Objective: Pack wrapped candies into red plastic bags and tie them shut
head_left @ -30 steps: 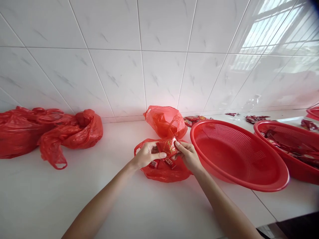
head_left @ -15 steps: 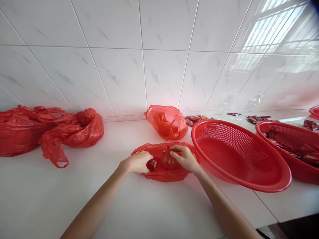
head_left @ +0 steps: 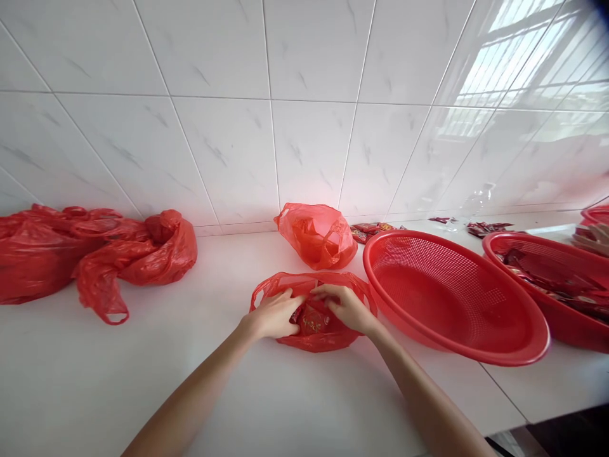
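Observation:
A small red plastic bag point(head_left: 266, 289) lies open on the white counter point(head_left: 200, 368) in front of me. My left hand point(head_left: 271, 315) and my right hand point(head_left: 346, 307) both reach into its mouth with fingers curled, pressing on red wrapped packets point(head_left: 314, 320) inside. The fingertips are partly hidden among the packets and the plastic. A second red bag point(head_left: 318, 233), filled and knotted, stands just behind against the tiled wall.
A large empty red mesh basket point(head_left: 457, 298) sits right of the bag. Another red basket point(head_left: 547, 273) holding packets is at the far right, with someone's hand point(head_left: 592, 236) at its edge. Crumpled red bags point(head_left: 90, 254) lie at the far left. Loose packets point(head_left: 373, 230) rest by the wall.
A second ago both hands held a red packet above the bag. They have since lowered it into the bag and now press down among the packets there.

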Demonstrator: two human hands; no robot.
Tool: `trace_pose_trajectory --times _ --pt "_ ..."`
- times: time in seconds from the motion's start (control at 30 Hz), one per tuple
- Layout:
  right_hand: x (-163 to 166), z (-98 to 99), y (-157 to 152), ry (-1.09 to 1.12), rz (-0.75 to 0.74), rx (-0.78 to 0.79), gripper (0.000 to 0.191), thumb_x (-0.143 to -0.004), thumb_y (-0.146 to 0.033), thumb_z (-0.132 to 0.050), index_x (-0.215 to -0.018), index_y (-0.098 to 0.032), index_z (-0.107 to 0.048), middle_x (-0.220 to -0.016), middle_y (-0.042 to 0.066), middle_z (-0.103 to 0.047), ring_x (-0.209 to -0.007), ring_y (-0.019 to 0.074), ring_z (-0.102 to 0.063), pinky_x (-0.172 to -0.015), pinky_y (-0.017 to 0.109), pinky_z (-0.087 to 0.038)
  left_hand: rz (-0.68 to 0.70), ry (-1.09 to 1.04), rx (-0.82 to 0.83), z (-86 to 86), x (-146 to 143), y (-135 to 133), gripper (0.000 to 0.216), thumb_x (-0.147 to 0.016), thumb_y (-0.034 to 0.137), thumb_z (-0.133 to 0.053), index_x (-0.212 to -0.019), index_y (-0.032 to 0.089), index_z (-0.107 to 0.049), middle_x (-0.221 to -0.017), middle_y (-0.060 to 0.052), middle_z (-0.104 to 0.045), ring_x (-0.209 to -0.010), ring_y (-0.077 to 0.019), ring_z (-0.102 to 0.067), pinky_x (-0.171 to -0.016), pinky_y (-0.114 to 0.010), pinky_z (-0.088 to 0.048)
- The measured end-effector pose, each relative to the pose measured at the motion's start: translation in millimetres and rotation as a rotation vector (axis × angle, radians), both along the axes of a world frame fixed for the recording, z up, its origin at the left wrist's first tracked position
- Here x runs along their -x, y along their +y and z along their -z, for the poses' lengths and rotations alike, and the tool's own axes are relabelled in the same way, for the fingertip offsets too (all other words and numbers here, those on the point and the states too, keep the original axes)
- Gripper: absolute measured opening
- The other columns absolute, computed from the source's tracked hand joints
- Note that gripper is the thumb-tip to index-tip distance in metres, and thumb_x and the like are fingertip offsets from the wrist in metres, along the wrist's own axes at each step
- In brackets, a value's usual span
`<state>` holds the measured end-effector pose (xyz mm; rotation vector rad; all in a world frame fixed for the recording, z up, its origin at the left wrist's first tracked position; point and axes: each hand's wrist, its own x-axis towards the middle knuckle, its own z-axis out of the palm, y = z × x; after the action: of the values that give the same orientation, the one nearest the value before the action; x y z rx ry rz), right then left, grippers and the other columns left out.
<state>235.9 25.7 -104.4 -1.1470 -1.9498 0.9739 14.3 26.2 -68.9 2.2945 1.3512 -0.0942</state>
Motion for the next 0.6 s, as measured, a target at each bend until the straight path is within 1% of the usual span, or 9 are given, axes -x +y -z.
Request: trace_pose_trajectory --times 0.07,0.13,0.17,0.27,0.33,0.4,0.47,0.53,0.6 --pt "1 0.2 1 -0.061 0.007 -0.034 0.044 -0.076 -0.005 -0.051 -0.111 -0.020 -0.072 -0.107 0.006 -0.074 -0.097 0.0216 -0.068 -0.086 0.033 -0.051 -0.007 -0.052 0.011 -1.0 -2 -1 0.058 -0.077 0.049 -0.062 -0.131 0.031 -0.056 -0.108 -0.009 -0.059 -0.086 -0.0284 -0.064 -0.060 -0.031 -0.043" --pt "3 2.3 0 -0.136 -0.026 -0.054 0.039 -0.075 -0.007 -0.058 -0.107 -0.022 -0.074 -0.103 0.005 -0.075 -0.092 0.0219 -0.068 -0.081 0.032 -0.051 -0.029 -0.097 0.001 -0.1 -5 -2 0.060 -0.079 0.059 -0.060 -0.131 0.031 -0.056 -0.108 -0.009 -0.059 -0.091 -0.0303 -0.063 -0.063 -0.032 -0.044" --pt "5 3.9 0 -0.161 -0.048 -0.059 0.037 -0.075 -0.008 -0.059 -0.105 -0.022 -0.074 -0.101 0.005 -0.075 -0.090 0.0218 -0.067 -0.080 0.031 -0.050 -0.047 -0.105 -0.011 1.2 -6 -2 0.056 -0.080 0.060 -0.060 -0.128 0.030 -0.058 -0.107 -0.009 -0.059 -0.092 -0.0307 -0.063 -0.064 -0.033 -0.044" --pt "8 10.0 0 -0.178 -0.058 -0.086 0.034 -0.080 -0.009 -0.054 -0.105 -0.021 -0.074 -0.103 0.006 -0.075 -0.093 0.0225 -0.068 -0.083 0.032 -0.049 -0.079 -0.096 -0.036 6.6 -8 -1 0.034 -0.082 0.049 -0.060 -0.104 0.024 -0.065 -0.103 -0.010 -0.058 -0.086 -0.0284 -0.063 -0.061 -0.033 -0.043" --pt "9 13.2 1 -0.168 -0.035 -0.091 0.038 -0.084 -0.008 -0.046 -0.109 -0.019 -0.073 -0.105 0.008 -0.075 -0.096 0.0227 -0.068 -0.085 0.033 -0.050 -0.075 -0.093 -0.036 9.4 -8 1 0.022 -0.081 0.042 -0.060 -0.091 0.022 -0.062 -0.102 -0.009 -0.057 -0.084 -0.0266 -0.062 -0.060 -0.032 -0.042" --pt "8 14.1 1 -0.158 -0.047 -0.084 0.046 -0.083 -0.005 -0.041 -0.113 -0.021 -0.073 -0.109 0.007 -0.075 -0.099 0.0218 -0.069 -0.086 0.032 -0.050 -0.061 -0.105 -0.033 10.6 -7 2 0.015 -0.079 0.034 -0.060 -0.088 0.022 -0.059 -0.103 -0.008 -0.058 -0.088 -0.0264 -0.062 -0.061 -0.031 -0.043" --pt "6 12.3 1 -0.157 -0.094 -0.077 0.051 -0.080 -0.003 -0.041 -0.115 -0.023 -0.073 -0.111 0.006 -0.075 -0.100 0.0211 -0.069 -0.086 0.031 -0.051 -0.052 -0.113 -0.034 10.4 -6 3 0.012 -0.077 0.027 -0.059 -0.088 0.023 -0.059 -0.103 -0.008 -0.059 -0.095 -0.0266 -0.062 -0.063 -0.031 -0.045" --pt "5 9.4 -1 -0.165 -0.155 -0.070 0.047 -0.081 -0.007 -0.047 -0.117 -0.025 -0.072 -0.112 0.005 -0.075 -0.099 0.0214 -0.069 -0.085 0.031 -0.050 -0.047 -0.111 -0.029 9.5 -4 4 0.012 -0.074 0.021 -0.059 -0.086 0.023 -0.059 -0.102 -0.007 -0.059 -0.097 -0.0264 -0.062 -0.064 -0.030 -0.045" --pt "6 7.6 -3 -0.201 -0.158 -0.077 0.035 -0.082 -0.015 -0.057 -0.112 -0.023 -0.073 -0.107 0.006 -0.075 -0.095 0.0222 -0.068 -0.081 0.030 -0.050 -0.054 -0.097 -0.022 8.6 -2 5 0.012 -0.072 0.019 -0.060 -0.084 0.022 -0.059 -0.099 -0.008 -0.059 -0.093 -0.0260 -0.062 -0.062 -0.030 -0.044"
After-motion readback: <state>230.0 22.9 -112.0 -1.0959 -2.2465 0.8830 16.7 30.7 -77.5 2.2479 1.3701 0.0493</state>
